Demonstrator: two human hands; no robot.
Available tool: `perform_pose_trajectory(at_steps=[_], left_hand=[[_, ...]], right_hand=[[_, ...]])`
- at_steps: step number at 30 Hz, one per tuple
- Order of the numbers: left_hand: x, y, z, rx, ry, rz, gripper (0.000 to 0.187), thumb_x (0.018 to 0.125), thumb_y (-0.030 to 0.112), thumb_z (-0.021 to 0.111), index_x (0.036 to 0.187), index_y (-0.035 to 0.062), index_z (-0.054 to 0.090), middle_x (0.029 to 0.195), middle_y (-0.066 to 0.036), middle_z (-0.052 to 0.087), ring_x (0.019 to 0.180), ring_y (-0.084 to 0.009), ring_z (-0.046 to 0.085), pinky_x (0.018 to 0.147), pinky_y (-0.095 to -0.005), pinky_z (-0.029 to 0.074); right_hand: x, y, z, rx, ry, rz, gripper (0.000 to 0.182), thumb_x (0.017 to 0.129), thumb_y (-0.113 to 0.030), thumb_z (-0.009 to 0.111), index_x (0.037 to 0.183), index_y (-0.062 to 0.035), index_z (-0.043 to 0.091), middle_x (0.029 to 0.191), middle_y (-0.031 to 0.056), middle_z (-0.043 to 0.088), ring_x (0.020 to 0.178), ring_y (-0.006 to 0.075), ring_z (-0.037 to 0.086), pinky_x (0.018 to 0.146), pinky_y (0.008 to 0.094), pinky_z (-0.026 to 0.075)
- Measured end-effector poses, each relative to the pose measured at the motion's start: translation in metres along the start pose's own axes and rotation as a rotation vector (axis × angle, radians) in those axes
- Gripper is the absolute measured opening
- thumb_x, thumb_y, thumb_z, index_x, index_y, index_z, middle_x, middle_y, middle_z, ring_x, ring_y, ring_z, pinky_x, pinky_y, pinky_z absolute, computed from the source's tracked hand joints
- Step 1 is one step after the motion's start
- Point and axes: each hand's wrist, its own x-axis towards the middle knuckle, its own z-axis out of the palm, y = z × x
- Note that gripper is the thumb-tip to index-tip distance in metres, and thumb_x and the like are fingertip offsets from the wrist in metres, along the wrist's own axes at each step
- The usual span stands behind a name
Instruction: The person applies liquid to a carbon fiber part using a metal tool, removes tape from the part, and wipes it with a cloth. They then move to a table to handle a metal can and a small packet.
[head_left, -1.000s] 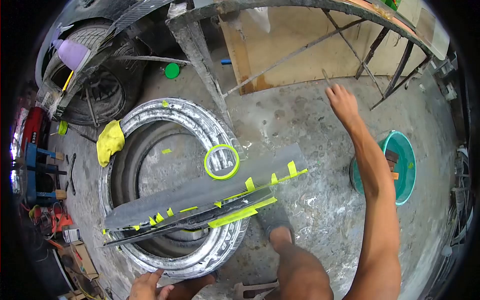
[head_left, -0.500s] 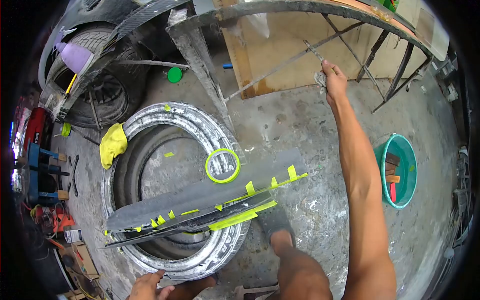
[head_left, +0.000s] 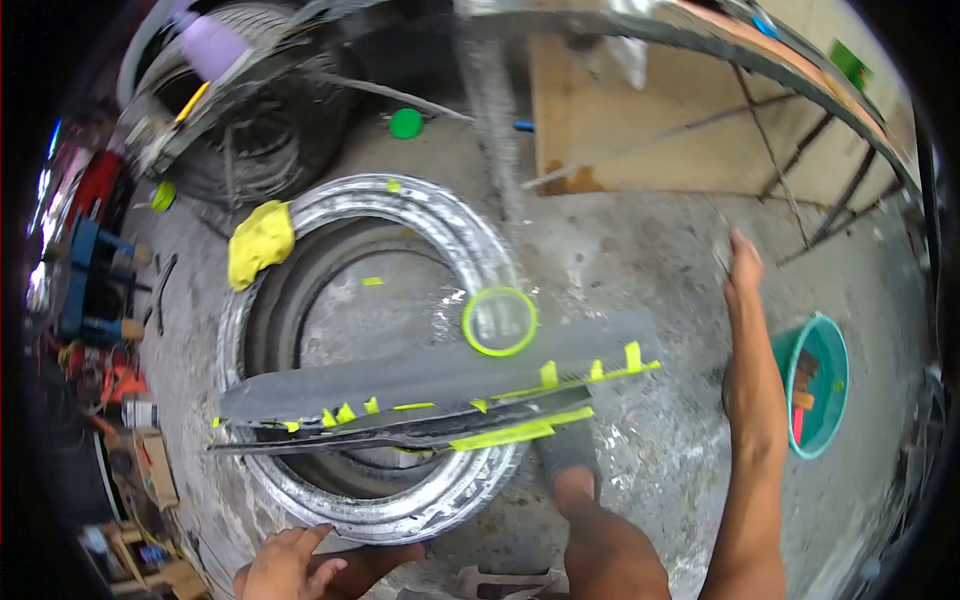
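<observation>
My right hand is out to the right over the floor, its fingers closed round a thin stick-like tool, smeared by motion. My left hand rests by my knee near the lower rim of the tire, fingers apart and holding nothing. Across the tire lies a long dark grey panel with yellow-green masking tape along its lower edge. A roll of yellow-green tape sits at the panel's upper edge. A yellow cloth hangs over the tire's left side.
A teal bucket with blocks inside stands right of my arm. A curved bench-like frame spans the top. A mounted wheel, a purple bottle and a green lid are at upper left. Tools and boxes line the left.
My right hand has come down and back from the frame at the top, toward the bucket side. The whole view has shifted slightly; my left hand stays by the tire.
</observation>
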Motion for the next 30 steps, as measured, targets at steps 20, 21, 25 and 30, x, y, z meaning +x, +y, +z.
perform_pose_trajectory(at_steps=[20, 21, 25, 30], left_hand=[[-0.04, -0.011, 0.009, -0.206, 0.553, 0.46, 0.051, 0.087, 0.046, 0.071, 0.121, 0.0077, 0.068, 0.102, -0.008, 0.073, 0.092, -0.0252, 0.072, 0.079, -0.036, 0.055], [-0.042, -0.01, 0.01, -0.281, 0.576, 0.47, 0.049, 0.084, 0.042, 0.075, 0.119, 0.0075, 0.069, 0.099, -0.007, 0.073, 0.091, -0.025, 0.072, 0.079, -0.0359, 0.055], [-0.037, -0.021, 0.017, -0.36, 0.71, 0.492, 0.046, 0.078, 0.039, 0.083, 0.11, 0.0071, 0.073, 0.089, -0.008, 0.074, 0.081, -0.023, 0.073, 0.07, -0.031, 0.055], [-0.033, -0.041, 0.032, -0.574, 0.772, 0.321, 0.044, 0.075, 0.035, 0.084, 0.105, 0.006, 0.073, 0.083, -0.008, 0.073, 0.076, -0.0224, 0.073, 0.071, -0.0323, 0.056]], right_hand=[[-0.287, -0.248, 0.148, -0.1, -0.767, 0.051, 0.022, 0.096, -0.023, 0.058, 0.106, -0.0035, 0.059, 0.08, -0.0026, 0.051, 0.069, 0.0059, 0.048, 0.063, 0.0207, 0.04], [-0.3, -0.257, 0.174, -0.159, -0.771, -0.095, 0.021, 0.094, -0.021, 0.061, 0.106, -0.0039, 0.059, 0.081, -0.002, 0.054, 0.071, 0.0066, 0.051, 0.065, 0.0217, 0.042], [-0.325, -0.321, 0.287, -0.356, -0.972, -0.507, 0.018, 0.092, -0.019, 0.067, 0.101, -0.0039, 0.061, 0.082, 0.0006, 0.061, 0.077, 0.0089, 0.058, 0.07, 0.0252, 0.046], [-0.319, -0.382, 0.491, -0.7, -0.918, -0.643, 0.049, 0.086, -0.05, 0.073, 0.082, -0.0016, 0.067, 0.07, 0.0051, 0.061, 0.064, 0.0138, 0.055, 0.063, 0.0322, 0.046]])
